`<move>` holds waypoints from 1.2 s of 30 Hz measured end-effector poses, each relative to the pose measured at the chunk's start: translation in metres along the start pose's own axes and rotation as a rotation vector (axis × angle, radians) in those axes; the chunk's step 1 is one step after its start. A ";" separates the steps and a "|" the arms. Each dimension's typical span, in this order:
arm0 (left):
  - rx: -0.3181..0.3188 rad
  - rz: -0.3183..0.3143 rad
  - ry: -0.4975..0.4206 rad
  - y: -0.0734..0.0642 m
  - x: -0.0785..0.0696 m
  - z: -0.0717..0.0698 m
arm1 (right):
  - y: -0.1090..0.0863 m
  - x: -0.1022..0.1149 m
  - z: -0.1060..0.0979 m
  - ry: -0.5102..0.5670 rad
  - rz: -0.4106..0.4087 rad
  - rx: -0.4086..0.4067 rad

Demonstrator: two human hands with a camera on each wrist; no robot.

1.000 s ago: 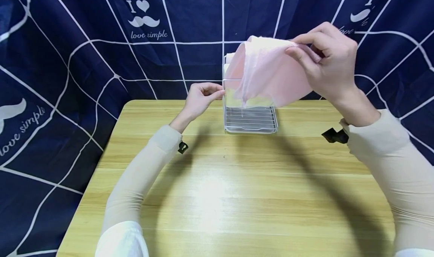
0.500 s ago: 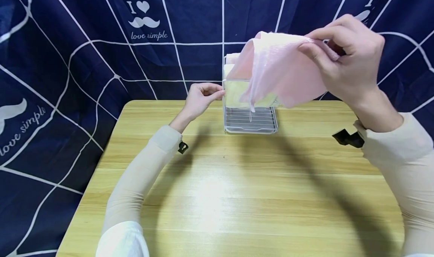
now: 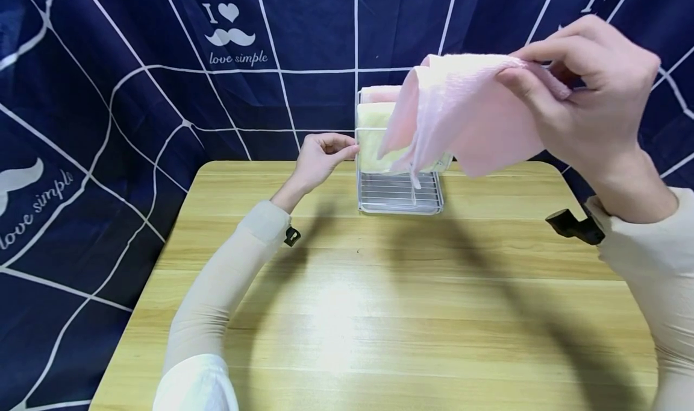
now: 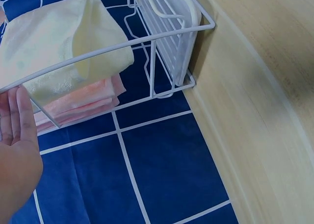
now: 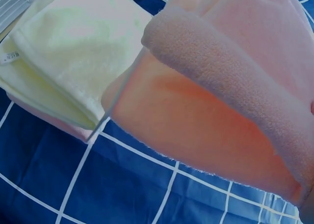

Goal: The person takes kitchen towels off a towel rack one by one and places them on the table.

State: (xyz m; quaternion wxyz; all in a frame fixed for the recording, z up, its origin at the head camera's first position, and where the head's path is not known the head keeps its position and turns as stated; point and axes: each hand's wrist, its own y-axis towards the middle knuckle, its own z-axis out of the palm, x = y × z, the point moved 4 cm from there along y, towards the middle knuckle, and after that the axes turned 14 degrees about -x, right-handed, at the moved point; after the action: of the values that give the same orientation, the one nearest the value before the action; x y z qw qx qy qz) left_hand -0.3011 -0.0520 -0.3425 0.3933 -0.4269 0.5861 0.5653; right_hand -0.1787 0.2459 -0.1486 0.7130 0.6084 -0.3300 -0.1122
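My right hand [image 3: 604, 97] pinches a pink towel [image 3: 482, 112] by its upper right end, between thumb and fingers. The towel hangs in folds at the right of a white two-level wire rack [image 3: 401, 208], its left part overlapping the rack in the head view. At the rack's left side, my left hand [image 3: 321, 161] grips the wire frame with its fingertips. On the upper level lies a folded yellow towel [image 3: 373, 150], with folded pink cloth [image 4: 81, 104] beneath it in the left wrist view. Only an edge of the right hand shows in the right wrist view.
The rack stands at the back of a light wooden table [image 3: 347, 314]. Its lower level [image 3: 398, 188] shows bare wires above a tray. A dark blue curtain with white lines [image 3: 303, 31] hangs close behind and at the sides.
My right hand has moved to the right, drawing the pink towel away from the rack and uncovering more of the yellow towel. The left hand stays at the rack's left side.
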 end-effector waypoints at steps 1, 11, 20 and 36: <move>-0.001 -0.002 0.002 0.000 0.000 0.000 | 0.000 0.000 -0.001 0.011 -0.002 -0.003; -0.001 -0.010 0.001 -0.001 0.000 0.000 | -0.016 0.015 -0.006 0.016 -0.023 0.060; -0.002 -0.017 -0.001 -0.002 -0.001 0.000 | -0.037 0.022 -0.007 0.029 -0.081 0.180; 0.003 -0.006 0.005 -0.002 0.000 -0.001 | -0.083 0.025 -0.001 0.007 -0.209 0.402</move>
State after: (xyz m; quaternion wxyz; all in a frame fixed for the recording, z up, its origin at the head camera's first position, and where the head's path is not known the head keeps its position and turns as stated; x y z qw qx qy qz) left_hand -0.2994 -0.0527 -0.3430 0.3944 -0.4294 0.5866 0.5622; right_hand -0.1387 0.2133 -0.2179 0.5631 0.7695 -0.2783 -0.1155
